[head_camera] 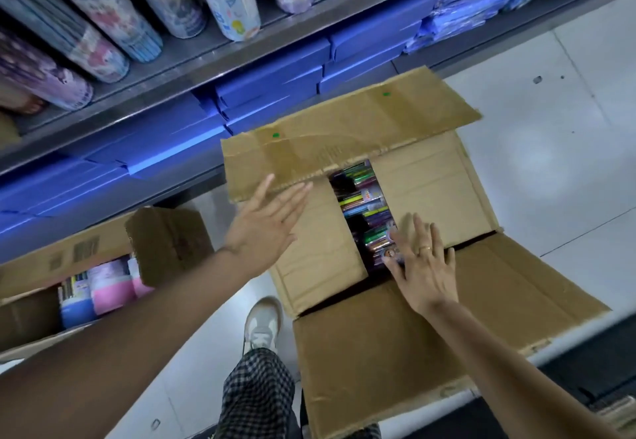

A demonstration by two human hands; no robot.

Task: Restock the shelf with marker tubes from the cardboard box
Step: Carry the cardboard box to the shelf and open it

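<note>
A large cardboard box (430,184) stands on the floor below the shelf, its outer flaps spread wide and its two inner flaps partly folded over the opening. Through the gap between them I see several colourful marker tubes (363,208) packed inside. My left hand (265,225) is flat with straight fingers, over the left inner flap near the far outer flap's edge. My right hand (423,263) has spread fingers at the near end of the gap, fingertips at the tubes and the right inner flap. Neither hand holds anything.
The metal shelf (179,70) above carries several patterned tubes (227,1) and stacks of blue flat boxes (275,77) below. A second open cardboard box (86,253) with pink and blue containers sits at the left. My shoe (263,321) stands on the grey floor between the boxes.
</note>
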